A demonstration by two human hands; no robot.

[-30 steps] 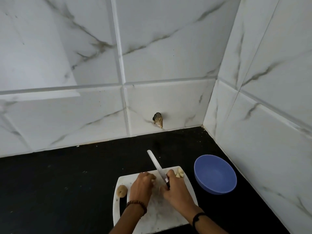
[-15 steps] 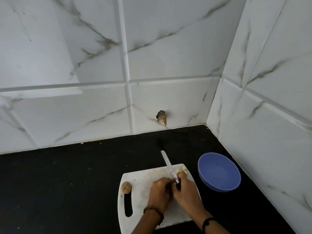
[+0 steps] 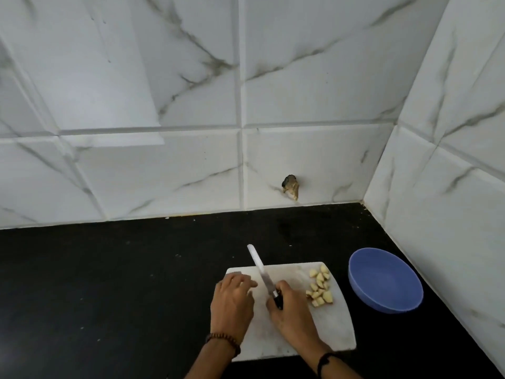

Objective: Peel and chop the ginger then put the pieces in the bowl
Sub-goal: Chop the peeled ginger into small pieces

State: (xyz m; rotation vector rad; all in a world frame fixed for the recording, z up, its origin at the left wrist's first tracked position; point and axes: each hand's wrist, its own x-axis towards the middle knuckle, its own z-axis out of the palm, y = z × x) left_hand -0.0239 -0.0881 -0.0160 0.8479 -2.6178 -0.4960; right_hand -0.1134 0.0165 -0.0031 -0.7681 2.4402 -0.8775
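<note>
**Now the chopped ginger lies just short of the bowl**

The ginger pieces [image 3: 319,287] sit heaped on the right part of the cutting board [image 3: 328,329], the heap running up and down the frame. It lies just right of my right hand [image 3: 289,310], between it and the blue bowl [image 3: 385,283] on the counter [image 3: 109,283]. That hand grasps the knife [image 3: 259,266], blade aimed upper left. My left hand [image 3: 232,302] rests loose, holding nothing I can see. The right hand is nearer, so I judge the rightward sweep falls to it.

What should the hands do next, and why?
Probably sweep the chopped ginger off the cutting board into the blue bowl with the knife held by the right hand: the pieces lie heaped at the board's right edge, and the bowl beside it holds nothing.
</note>
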